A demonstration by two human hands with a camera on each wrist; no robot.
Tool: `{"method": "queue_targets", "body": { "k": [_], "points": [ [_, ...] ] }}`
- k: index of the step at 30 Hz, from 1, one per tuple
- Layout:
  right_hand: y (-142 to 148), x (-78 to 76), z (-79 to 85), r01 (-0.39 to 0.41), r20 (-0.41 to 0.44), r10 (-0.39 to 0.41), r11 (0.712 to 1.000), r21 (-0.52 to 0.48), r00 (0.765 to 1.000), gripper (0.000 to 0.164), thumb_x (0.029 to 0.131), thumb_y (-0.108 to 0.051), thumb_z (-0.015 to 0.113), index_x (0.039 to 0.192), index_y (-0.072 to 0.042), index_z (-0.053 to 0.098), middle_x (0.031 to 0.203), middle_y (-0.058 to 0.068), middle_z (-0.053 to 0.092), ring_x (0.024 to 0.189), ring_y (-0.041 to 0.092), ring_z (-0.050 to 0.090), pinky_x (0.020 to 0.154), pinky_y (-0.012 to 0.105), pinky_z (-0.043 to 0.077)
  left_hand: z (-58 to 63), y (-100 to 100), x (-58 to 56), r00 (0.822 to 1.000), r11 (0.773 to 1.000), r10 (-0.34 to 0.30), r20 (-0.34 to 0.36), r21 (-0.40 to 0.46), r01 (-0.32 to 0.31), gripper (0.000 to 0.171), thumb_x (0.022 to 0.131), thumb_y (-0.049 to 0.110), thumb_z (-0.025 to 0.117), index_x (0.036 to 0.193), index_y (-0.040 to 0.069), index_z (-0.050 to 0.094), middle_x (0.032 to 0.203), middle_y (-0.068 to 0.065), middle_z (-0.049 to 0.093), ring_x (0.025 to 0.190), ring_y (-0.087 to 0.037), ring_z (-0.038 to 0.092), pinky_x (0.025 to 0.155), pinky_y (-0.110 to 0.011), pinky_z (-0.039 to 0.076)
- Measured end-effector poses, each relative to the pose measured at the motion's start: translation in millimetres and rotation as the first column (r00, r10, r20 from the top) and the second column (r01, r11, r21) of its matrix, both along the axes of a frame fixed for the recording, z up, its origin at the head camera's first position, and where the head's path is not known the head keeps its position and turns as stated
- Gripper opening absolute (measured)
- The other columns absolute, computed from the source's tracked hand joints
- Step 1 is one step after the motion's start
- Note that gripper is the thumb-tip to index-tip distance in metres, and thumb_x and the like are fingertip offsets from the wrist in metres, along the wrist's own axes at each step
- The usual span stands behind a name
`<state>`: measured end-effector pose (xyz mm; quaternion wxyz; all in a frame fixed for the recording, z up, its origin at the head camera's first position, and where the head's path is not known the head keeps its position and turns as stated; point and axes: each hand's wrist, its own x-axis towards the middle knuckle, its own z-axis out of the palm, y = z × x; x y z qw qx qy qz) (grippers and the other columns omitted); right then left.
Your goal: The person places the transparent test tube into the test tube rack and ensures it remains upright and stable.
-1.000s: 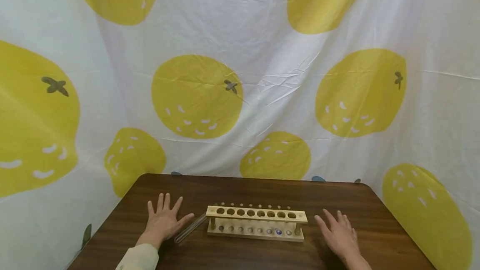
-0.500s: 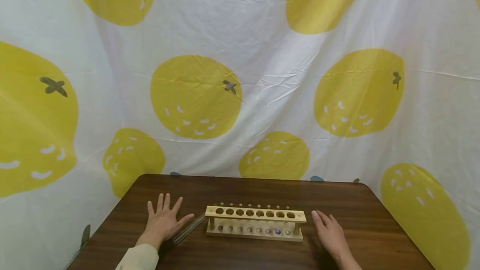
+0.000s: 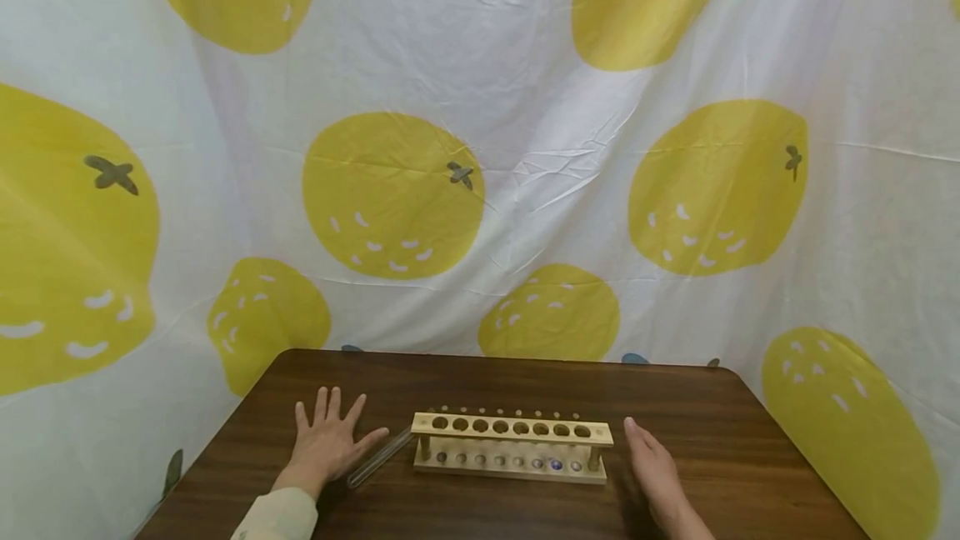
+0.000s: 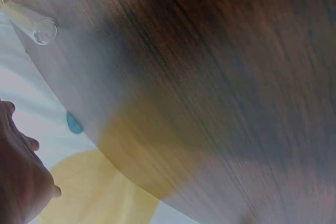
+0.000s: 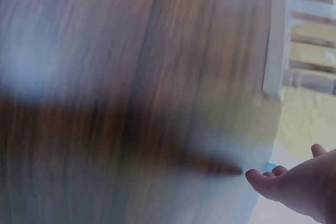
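Observation:
In the head view, a pale wooden test tube rack [image 3: 513, 429] stands in the middle of the table, with a row of round holes along its top bar. A clear glass test tube [image 3: 378, 458] lies slantwise off its left end; its rounded end also shows in the left wrist view. My left hand [image 3: 324, 444] lies palm down with fingers spread, its thumb tip close to the tube [image 4: 39, 27]. To the right of the rack, my right hand [image 3: 656, 469] is turned on edge, fingers extended and holding nothing. The right wrist view shows its thumb and fingertips near the rack's end.
The dark wooden table [image 3: 360, 373] has rounded far corners. Behind it hangs a white cloth [image 3: 525, 107] printed with yellow lemons. Short pegs [image 3: 519, 412] line the rack's back, and one round seat in its base looks blue.
My right hand has moved left toward the rack and rolled from palm down onto its edge, its fingers coming together. The left hand, test tube and rack stay where they were.

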<state>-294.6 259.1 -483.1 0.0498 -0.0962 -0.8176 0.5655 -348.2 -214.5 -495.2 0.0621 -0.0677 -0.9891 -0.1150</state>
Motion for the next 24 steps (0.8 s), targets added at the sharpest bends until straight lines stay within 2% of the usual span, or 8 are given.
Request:
{"method": "queue_targets", "body": {
  "k": [5, 11, 15, 18, 24],
  "points": [
    [-13, 1.1, 4.6, 0.021, 0.0, -0.021, 0.994, -0.106, 1.0, 0.092, 0.1, -0.065, 0.035, 0.148, 0.014, 0.03, 0.152, 0.036, 0.025, 0.141, 0.052, 0.02, 0.113, 0.062, 0.019, -0.5, -1, -0.2, 1.0, 1.0, -0.002, -0.007, 0.003, 0.003, 0.092, 0.09, 0.078, 0.039, 0.154, 0.012, 0.038, 0.156, -0.035, 0.015, 0.145, -0.053, 0.002, 0.107, -0.074, -0.007],
    [-26, 2.4, 6.2, 0.036, 0.023, -0.033, 0.985, -0.17, 0.999, 0.093, 0.098, -0.067, 0.039, 0.148, 0.01, 0.032, 0.153, 0.034, 0.024, 0.142, 0.051, 0.019, 0.114, 0.061, 0.018, 0.0, 0, -0.3, 1.0, 1.0, 0.002, -0.006, -0.014, -0.002, 0.091, 0.09, 0.078, 0.038, 0.154, 0.013, 0.038, 0.157, -0.035, 0.017, 0.145, -0.053, 0.003, 0.107, -0.074, -0.006],
    [-32, 3.4, 4.2, 0.044, 0.022, -0.041, 0.974, -0.222, 0.999, 0.092, 0.098, -0.066, 0.041, 0.148, 0.011, 0.033, 0.153, 0.035, 0.024, 0.14, 0.052, 0.021, 0.112, 0.063, 0.022, 2.8, 2, 1.6, 1.0, 1.0, 0.0, 0.001, -0.006, 0.0, 0.089, 0.091, 0.075, 0.041, 0.154, 0.012, 0.038, 0.156, -0.035, 0.016, 0.145, -0.053, 0.002, 0.107, -0.074, -0.007],
    [-35, 3.5, 1.7, 0.066, 0.0, -0.069, 0.965, -0.252, 0.998, 0.087, 0.099, -0.061, 0.043, 0.145, 0.012, 0.036, 0.151, 0.036, 0.027, 0.137, 0.053, 0.027, 0.109, 0.063, 0.028, 4.7, 3, 2.9, 1.0, 1.0, -0.002, 0.004, 0.002, 0.002, 0.087, 0.092, 0.073, 0.043, 0.153, 0.012, 0.039, 0.156, -0.036, 0.016, 0.145, -0.054, 0.002, 0.107, -0.074, -0.007],
    [-37, 3.0, -0.5, 0.069, -0.004, -0.073, 0.964, -0.257, 0.997, 0.076, 0.103, -0.05, 0.045, 0.144, 0.013, 0.037, 0.15, 0.037, 0.028, 0.136, 0.054, 0.029, 0.109, 0.063, 0.028, 4.5, 3, 2.5, 1.0, 1.0, 0.0, 0.01, -0.003, 0.0, 0.085, 0.093, 0.072, 0.043, 0.153, 0.012, 0.039, 0.156, -0.035, 0.016, 0.145, -0.053, 0.003, 0.107, -0.074, -0.006]
  ]
}}
